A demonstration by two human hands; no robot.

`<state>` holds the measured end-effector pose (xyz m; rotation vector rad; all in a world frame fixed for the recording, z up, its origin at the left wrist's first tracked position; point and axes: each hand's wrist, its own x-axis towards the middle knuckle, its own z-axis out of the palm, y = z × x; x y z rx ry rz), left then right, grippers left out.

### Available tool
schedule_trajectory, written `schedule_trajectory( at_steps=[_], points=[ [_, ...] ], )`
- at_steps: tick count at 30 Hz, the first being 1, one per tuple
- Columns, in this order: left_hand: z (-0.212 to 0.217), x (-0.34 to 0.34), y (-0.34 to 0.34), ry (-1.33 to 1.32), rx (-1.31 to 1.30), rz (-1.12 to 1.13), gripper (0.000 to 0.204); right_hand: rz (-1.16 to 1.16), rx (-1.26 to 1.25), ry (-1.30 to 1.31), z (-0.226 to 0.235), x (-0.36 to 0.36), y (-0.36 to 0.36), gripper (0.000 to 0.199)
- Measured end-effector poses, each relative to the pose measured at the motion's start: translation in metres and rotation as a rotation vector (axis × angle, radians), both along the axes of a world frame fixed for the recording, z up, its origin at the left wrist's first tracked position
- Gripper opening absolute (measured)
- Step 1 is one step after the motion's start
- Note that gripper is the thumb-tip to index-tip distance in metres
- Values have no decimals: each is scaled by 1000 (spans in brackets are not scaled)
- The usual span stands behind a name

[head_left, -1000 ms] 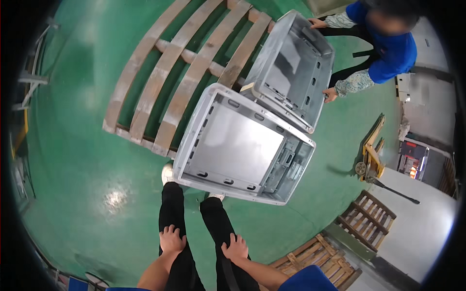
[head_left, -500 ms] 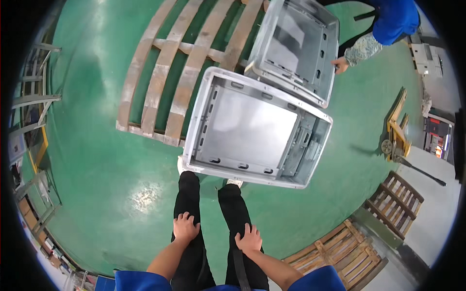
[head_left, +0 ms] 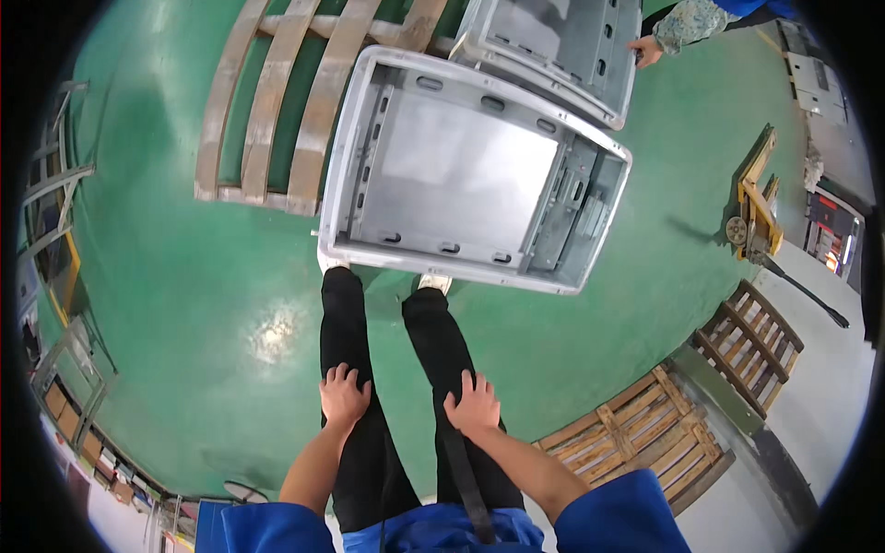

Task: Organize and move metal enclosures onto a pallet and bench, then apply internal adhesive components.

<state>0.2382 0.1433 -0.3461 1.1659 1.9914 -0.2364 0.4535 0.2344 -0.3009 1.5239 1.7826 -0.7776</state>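
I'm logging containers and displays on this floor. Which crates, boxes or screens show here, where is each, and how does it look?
Near crate: big grey plastic box, open, empty, at the person's feet.
Far crate: same grey kind, just beyond, another person's hand on its rim.
Lit panel: right edge, dark machine with red-orange glow, too small to tell more.
Brown boxes: left-edge shelving.

Crate (head_left: 461, 175) before the feet, pallet (head_left: 277, 101) to its left, second crate (head_left: 562, 46) behind, perhaps touching.

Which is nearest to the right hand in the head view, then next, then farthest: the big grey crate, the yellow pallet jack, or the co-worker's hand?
From the right hand:
1. Big grey crate, ahead by the feet.
2. Yellow pallet jack, ahead to the right.
3. Co-worker's hand, far ahead on the second crate.
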Motion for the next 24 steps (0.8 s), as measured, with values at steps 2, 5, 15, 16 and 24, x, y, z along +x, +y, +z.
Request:
schedule_trajectory(
  at_steps=[2, 5, 15, 16, 24],
  points=[
    [5, 8, -12, 17, 12, 8, 31, 21, -21, -2, -1, 7, -8, 54],
    [13, 19, -42, 87, 5, -26, 27, 8, -94, -22, 6, 4, -9, 53],
    [109, 26, -155, -138, -167, -479, 36, -90, 68, 71, 19, -7, -89, 49],
    [113, 36, -180, -262, -159, -402, 37, -104, 93, 93, 21, -6, -105, 49],
    [168, -90, -311, -412, 306, 221, 35, -295, -75, 71, 86, -39, -244, 61]
  ],
)
